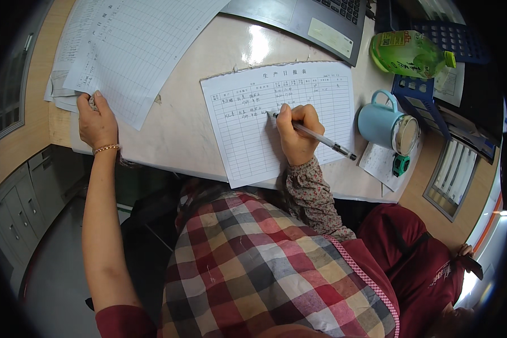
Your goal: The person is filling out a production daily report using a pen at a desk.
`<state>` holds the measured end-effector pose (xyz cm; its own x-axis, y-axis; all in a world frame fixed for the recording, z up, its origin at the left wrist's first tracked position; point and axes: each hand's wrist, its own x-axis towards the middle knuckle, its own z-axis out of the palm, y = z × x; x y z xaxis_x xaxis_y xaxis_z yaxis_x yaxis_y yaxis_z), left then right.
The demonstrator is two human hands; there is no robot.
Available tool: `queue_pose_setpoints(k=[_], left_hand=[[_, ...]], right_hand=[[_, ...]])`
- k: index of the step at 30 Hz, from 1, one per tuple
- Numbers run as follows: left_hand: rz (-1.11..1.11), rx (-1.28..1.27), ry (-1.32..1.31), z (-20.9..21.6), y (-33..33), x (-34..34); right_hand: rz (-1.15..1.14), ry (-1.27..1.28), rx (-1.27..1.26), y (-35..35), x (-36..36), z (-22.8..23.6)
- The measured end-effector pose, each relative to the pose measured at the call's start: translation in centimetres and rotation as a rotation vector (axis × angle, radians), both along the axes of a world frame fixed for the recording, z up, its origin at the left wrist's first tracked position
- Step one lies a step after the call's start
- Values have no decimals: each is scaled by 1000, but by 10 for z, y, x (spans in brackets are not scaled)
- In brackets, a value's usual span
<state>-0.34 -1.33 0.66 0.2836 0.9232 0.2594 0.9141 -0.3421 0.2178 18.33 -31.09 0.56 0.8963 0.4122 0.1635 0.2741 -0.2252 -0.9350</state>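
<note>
My right hand [299, 132] is closed around a clear-barrelled gel pen [327, 141]. The pen's tip meets a printed table form [253, 155], which lies tilted on the desk and carries handwriting in its upper rows. At the desk's left edge, my left hand [98, 121] pinches the lower corner of a printed sheet [152, 45]. More papers [73, 50] lie beneath that sheet. A patterned sleeve covers my right forearm, and a bracelet circles my left wrist.
Beyond the form sits a laptop [298, 17]. Along the right are a green drink bottle [408, 53], a light blue mug [377, 118], a small green tape measure [401, 165] and a blue plastic rack [414, 90]. Another person in maroon [400, 236] is close on the right.
</note>
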Motion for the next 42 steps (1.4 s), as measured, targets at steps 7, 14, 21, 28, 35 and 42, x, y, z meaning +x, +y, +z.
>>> queue_pose_setpoints(k=[7,14,21,28,35,42], left_hand=[[-12,16,-2,-1,1,-1],[-6,13,-7,-1,0,-1],[-12,21,2,-1,1,-1],[-11,19,-10,-2,1,-1],[-9,33,8,-7,5,-4],[40,-45,14,-4,8,-4]], right_hand=[[12,-21,-16,0,1,1],[22,-35,-26,-2,1,-1],[12,-28,-4,-1,1,-1],[-55,184,74,-3,2,8],[-85,223,223,-12,7,5],[-140,110,90,-33,33,2]])
